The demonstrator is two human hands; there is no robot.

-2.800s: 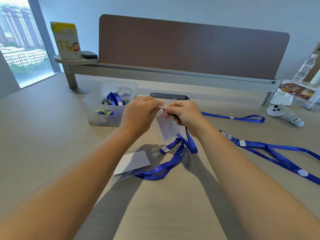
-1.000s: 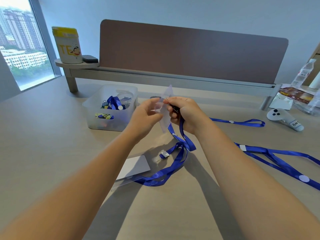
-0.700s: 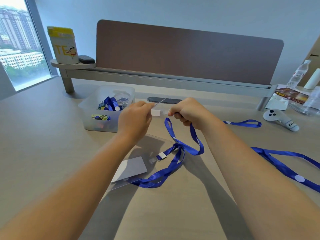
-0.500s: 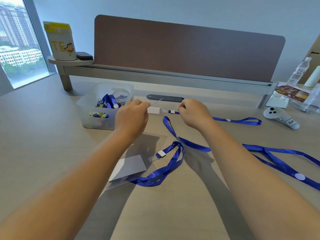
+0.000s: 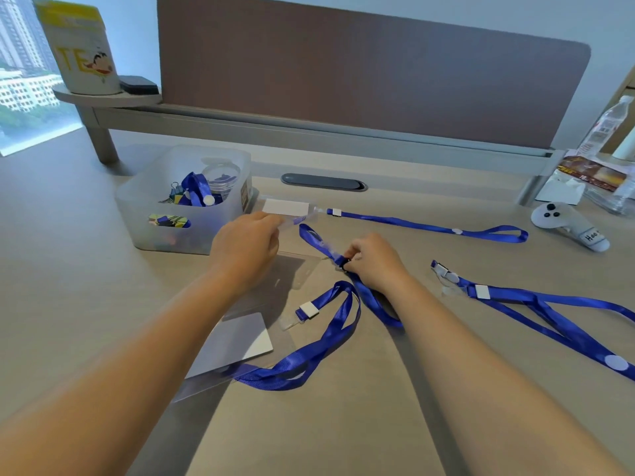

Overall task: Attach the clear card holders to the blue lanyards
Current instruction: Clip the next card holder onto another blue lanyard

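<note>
My left hand (image 5: pixel 245 249) pinches the near edge of a clear card holder (image 5: pixel 287 208) with a white card in it, low over the table beside the bin. The holder's far end meets the clip of a blue lanyard (image 5: pixel 422 227) that stretches to the right. My right hand (image 5: pixel 374 261) pinches a second blue lanyard (image 5: pixel 371 300) at a dark clip, close to the table. A third blue lanyard (image 5: pixel 330 341) loops near me, beside another clear holder with a white card (image 5: pixel 233 341). An empty clear holder (image 5: pixel 299 269) lies between my hands.
A translucent bin (image 5: pixel 144 207) with lanyards and binder clips stands at the left. One more blue lanyard (image 5: pixel 549 314) lies at the right. A white controller (image 5: pixel 570 223), a water bottle (image 5: pixel 608 125) and a brown desk divider (image 5: pixel 360 73) stand behind.
My left hand has lowered the holder with its lanyard toward the table by the bin. My right hand has let go of that lanyard's clip and moved nearer, onto a second lanyard.
</note>
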